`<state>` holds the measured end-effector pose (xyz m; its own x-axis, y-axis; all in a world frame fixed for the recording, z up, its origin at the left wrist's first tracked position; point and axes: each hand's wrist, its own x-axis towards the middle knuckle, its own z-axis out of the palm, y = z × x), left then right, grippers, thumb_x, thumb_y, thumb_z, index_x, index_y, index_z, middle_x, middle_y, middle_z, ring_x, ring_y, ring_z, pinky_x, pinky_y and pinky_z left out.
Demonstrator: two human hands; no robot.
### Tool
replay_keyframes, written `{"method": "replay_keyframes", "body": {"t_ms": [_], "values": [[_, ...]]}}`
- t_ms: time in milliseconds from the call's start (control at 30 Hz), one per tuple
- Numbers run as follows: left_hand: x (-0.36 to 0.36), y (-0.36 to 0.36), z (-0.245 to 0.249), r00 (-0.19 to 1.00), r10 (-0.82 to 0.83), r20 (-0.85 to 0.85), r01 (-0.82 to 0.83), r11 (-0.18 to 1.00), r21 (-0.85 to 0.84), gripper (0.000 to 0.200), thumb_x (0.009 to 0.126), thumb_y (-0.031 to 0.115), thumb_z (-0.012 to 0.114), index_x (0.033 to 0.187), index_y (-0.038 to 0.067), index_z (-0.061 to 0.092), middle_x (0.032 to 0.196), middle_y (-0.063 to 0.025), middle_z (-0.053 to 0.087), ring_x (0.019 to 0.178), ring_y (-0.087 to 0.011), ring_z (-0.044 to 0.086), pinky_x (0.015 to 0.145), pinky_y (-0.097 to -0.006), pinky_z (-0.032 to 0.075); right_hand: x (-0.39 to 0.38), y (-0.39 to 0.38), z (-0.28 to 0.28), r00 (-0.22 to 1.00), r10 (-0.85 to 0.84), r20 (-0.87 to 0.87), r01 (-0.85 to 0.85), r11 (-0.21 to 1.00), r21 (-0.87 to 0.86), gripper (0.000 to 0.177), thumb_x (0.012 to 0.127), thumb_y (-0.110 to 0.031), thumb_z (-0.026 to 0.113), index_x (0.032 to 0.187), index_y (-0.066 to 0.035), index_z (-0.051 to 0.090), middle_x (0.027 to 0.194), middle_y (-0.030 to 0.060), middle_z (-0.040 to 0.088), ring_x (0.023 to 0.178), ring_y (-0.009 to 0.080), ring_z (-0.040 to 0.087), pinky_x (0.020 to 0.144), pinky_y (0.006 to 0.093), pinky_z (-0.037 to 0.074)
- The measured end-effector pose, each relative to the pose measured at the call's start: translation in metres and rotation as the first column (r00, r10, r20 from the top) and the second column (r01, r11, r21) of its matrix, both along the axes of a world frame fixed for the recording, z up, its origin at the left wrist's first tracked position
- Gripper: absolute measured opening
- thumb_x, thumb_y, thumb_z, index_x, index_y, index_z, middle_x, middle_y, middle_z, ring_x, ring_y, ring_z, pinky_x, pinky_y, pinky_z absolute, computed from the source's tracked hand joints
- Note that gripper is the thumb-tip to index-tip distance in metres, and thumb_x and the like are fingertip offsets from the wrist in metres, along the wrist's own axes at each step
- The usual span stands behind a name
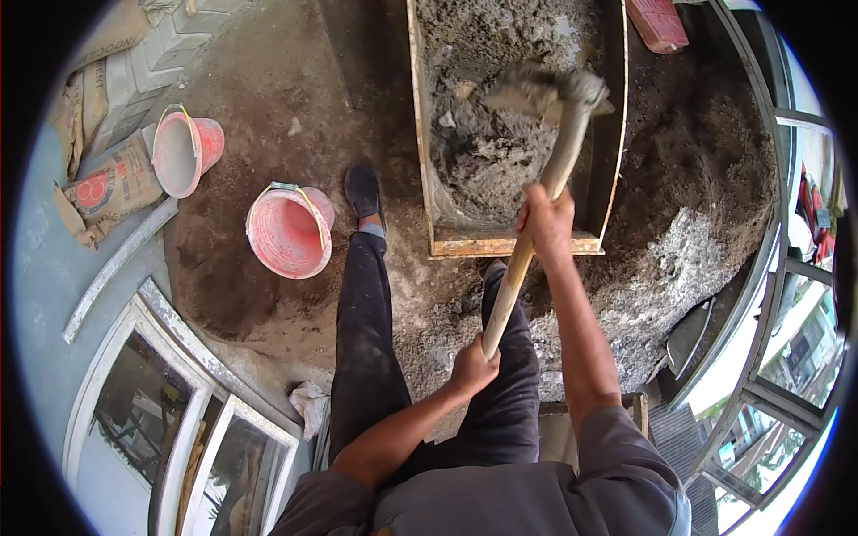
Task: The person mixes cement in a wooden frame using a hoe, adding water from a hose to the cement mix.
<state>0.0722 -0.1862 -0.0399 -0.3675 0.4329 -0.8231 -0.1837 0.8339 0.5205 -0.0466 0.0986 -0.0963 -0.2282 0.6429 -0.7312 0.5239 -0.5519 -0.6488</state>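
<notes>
A hoe with a long wooden handle runs up and to the right from my body. My left hand is wrapped round the lower end of this handle. Higher up, my right hand grips the shaft, just above the near edge of a mixing trough. The hoe's blade, blurred, is over the trough, and its underside is hidden. Wet grey mortar lies inside, heaped and lumpy.
Two pinkish buckets stand at the left, near a cement bag. Sand is piled right of the trough, with a red container behind. Window frames lie lower left.
</notes>
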Motion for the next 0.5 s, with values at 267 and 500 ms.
{"method": "replay_keyframes", "body": {"t_ms": [267,500], "values": [[-0.101,0.159,-0.075,0.994,0.027,-0.109,-0.007,0.984,0.179,0.034,0.086,0.012,0.071,0.112,-0.008,0.062,0.082,-0.027,0.071,0.079,-0.0403,0.073,0.072,-0.0474,0.058,-0.083,0.162,-0.065,0.993,0.012,-0.114,0.017,0.968,0.251,0.026,0.091,-0.02,0.063,0.084,0.004,0.055,0.06,0.0078,0.058,0.045,0.0182,0.058,0.042,0.0356,0.05],[-0.065,0.131,-0.103,0.994,0.111,0.006,-0.111,0.991,0.069,0.031,0.085,0.013,0.067,0.11,-0.005,0.062,0.089,-0.0275,0.071,0.088,-0.0426,0.072,0.079,-0.05,0.057,-0.053,0.124,-0.17,0.989,0.039,0.142,-0.046,0.998,0.045,0.035,0.092,-0.026,0.068,0.079,0.004,0.055,0.062,0.0094,0.055,0.046,0.0211,0.056,0.04,0.0388,0.048]]}}
